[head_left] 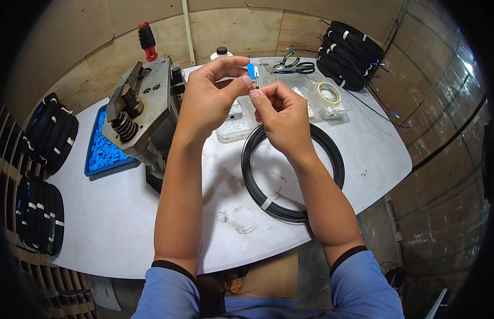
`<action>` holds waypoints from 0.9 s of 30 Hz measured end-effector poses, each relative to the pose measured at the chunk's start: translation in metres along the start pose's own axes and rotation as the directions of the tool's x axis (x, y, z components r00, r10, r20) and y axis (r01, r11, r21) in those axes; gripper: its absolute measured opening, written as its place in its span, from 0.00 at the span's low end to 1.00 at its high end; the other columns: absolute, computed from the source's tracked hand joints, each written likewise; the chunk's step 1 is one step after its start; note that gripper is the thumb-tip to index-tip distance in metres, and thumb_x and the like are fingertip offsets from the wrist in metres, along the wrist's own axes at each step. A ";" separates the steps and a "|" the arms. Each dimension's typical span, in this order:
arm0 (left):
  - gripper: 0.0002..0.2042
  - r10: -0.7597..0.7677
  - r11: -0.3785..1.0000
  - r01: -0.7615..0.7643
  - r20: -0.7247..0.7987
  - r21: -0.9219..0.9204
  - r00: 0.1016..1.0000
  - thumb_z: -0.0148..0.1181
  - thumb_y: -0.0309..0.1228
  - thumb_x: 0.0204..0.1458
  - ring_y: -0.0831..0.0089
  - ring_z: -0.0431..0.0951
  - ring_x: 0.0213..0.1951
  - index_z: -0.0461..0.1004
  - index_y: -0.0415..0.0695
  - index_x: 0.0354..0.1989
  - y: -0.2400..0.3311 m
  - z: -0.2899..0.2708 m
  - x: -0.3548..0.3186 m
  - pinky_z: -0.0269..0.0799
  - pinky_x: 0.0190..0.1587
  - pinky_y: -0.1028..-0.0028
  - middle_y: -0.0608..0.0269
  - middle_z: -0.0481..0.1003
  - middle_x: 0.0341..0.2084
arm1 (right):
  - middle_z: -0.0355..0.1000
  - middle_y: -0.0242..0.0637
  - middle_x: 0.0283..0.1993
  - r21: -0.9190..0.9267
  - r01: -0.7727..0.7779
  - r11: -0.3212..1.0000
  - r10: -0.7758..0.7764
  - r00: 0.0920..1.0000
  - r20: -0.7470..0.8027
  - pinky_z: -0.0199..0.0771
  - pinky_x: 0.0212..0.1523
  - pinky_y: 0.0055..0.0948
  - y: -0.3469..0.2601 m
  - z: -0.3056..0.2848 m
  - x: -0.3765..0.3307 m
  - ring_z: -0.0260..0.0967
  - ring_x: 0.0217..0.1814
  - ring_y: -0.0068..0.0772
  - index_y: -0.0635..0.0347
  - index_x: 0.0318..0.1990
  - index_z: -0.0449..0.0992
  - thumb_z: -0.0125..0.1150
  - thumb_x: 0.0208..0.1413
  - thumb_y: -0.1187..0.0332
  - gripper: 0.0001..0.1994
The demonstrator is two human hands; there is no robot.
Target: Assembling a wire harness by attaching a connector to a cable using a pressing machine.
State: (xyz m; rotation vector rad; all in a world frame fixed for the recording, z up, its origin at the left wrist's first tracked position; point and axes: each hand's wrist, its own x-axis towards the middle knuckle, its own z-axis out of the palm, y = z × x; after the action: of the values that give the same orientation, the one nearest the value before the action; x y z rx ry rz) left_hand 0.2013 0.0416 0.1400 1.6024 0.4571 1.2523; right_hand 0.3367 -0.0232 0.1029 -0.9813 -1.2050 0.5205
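Observation:
My left hand (pixel 211 101) is raised over the far part of the table, thumb and fingers pinching a small blue plastic connector housing (pixel 250 70). Close beside it, my right hand (pixel 285 121) grips the thin black cable just below its slim white-and-metal connector end (pixel 256 78). That connector end stands upright right next to the blue housing; whether the two touch, I cannot tell. Beneath my right forearm lies a coil of black cable (pixel 248 173), bound with a white tie. My fingers partly hide both small parts.
A metal hand press (pixel 154 93) with a red-and-black handle (pixel 146 40) stands left, beside a blue tray (pixel 87 169) of small blue pieces. Behind my hands are a clear compartment box (pixel 225 137), pliers (pixel 300 68) and a bottle (pixel 221 52). Cable coils (pixel 349 56) sit back right, others (pixel 39 215) left.

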 end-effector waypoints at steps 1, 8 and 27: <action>0.15 0.000 1.000 0.000 0.016 -0.019 1.000 0.64 0.22 0.53 0.73 0.81 0.40 0.76 0.34 0.50 0.000 0.001 0.000 0.79 0.45 0.74 0.57 0.80 0.39 | 0.68 0.23 0.20 -0.006 0.005 1.000 -0.005 1.000 0.016 0.56 0.22 0.17 0.001 -0.003 0.000 0.58 0.21 0.10 0.63 0.31 0.76 0.63 0.62 0.68 0.09; 0.15 0.003 1.000 -0.004 0.058 0.011 0.998 0.63 0.22 0.54 0.73 0.81 0.40 0.75 0.34 0.50 0.000 0.009 -0.002 0.79 0.45 0.74 0.56 0.79 0.38 | 0.70 0.26 0.20 -0.004 -0.006 1.000 0.006 0.998 0.060 0.59 0.23 0.17 -0.001 -0.018 -0.002 0.61 0.21 0.11 0.63 0.31 0.76 0.63 0.61 0.68 0.09; 0.15 0.019 1.000 -0.019 0.020 0.008 1.000 0.63 0.22 0.55 0.73 0.81 0.39 0.75 0.33 0.50 0.003 0.003 -0.002 0.79 0.45 0.74 0.57 0.79 0.37 | 0.73 0.30 0.21 -0.075 -0.001 0.997 0.019 0.970 0.242 0.66 0.24 0.20 -0.010 -0.023 0.016 0.67 0.22 0.15 0.62 0.29 0.72 0.61 0.62 0.68 0.11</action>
State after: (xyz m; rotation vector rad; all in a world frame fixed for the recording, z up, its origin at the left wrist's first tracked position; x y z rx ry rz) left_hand 0.2025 0.0378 0.1416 1.6283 0.4352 1.2490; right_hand 0.3614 -0.0237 0.1183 -1.0081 -1.4472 0.6206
